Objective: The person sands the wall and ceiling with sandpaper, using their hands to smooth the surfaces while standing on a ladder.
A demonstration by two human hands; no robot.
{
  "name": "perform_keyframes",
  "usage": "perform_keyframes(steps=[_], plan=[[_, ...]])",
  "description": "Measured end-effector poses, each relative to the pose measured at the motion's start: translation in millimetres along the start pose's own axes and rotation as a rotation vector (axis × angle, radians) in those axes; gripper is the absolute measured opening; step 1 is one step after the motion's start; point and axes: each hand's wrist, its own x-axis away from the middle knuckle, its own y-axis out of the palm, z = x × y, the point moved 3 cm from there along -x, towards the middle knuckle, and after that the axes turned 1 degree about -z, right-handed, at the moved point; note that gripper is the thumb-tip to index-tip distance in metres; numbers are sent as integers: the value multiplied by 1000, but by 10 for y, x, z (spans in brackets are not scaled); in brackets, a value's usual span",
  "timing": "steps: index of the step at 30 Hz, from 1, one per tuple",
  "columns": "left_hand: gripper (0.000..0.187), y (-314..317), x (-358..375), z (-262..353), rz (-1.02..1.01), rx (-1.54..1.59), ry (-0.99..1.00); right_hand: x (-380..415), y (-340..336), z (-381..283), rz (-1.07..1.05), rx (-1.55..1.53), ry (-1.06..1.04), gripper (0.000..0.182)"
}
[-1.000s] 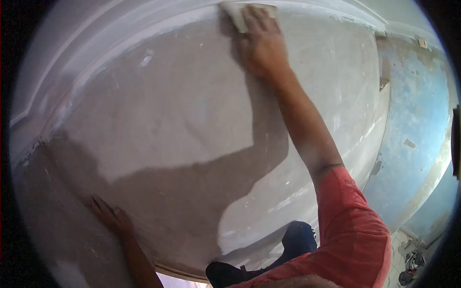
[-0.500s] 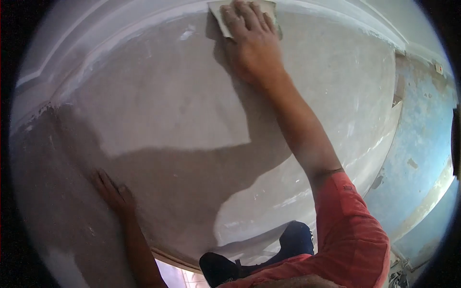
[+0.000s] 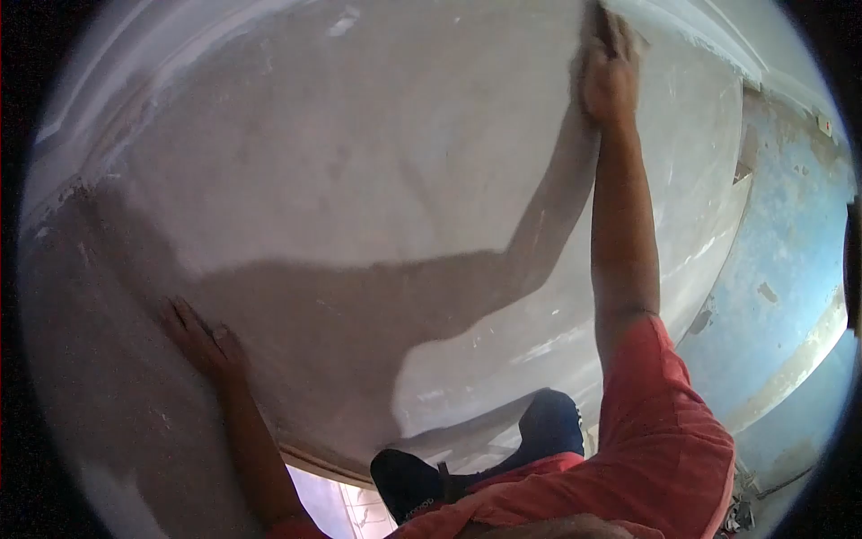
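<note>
High on the grey plastered wall (image 3: pixel 359 180), my right hand (image 3: pixel 613 76) presses flat, its arm stretched up. A sliver of the pale sandpaper-like sheet (image 3: pixel 641 41) shows beside its fingers; the rest is hidden under the hand. My left hand (image 3: pixel 208 346) rests on the shaded wall at the lower left, fingers spread, with nothing in it. A broad shadow of the arms and body falls across the wall between the two hands.
White moulding (image 3: pixel 709 40) runs along the wall's top edge. At the right stands a blue wall (image 3: pixel 781 242) with peeling patches and a small switch plate (image 3: pixel 824 124). Dark shoes (image 3: pixel 404 485) show at the bottom, near a bright opening (image 3: pixel 337 503). Debris lies at lower right.
My right hand has swept to the right along the upper wall with the sheet, and its shadow has followed. My left hand stays at about the same place on the wall.
</note>
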Motion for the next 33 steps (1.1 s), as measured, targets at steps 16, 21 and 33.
perform_keyframes(steps=[16,21,33], plan=[[78,244,147,-247,-71,-294,-67,-45,-648,1290,19,366,-221,48],[69,55,80,-45,-207,-402,-146,375,-398,723,-406,529,-757,57],[62,-51,-153,309,-81,-248,136,-630,-1176,1719,-37,637,-580,53]])
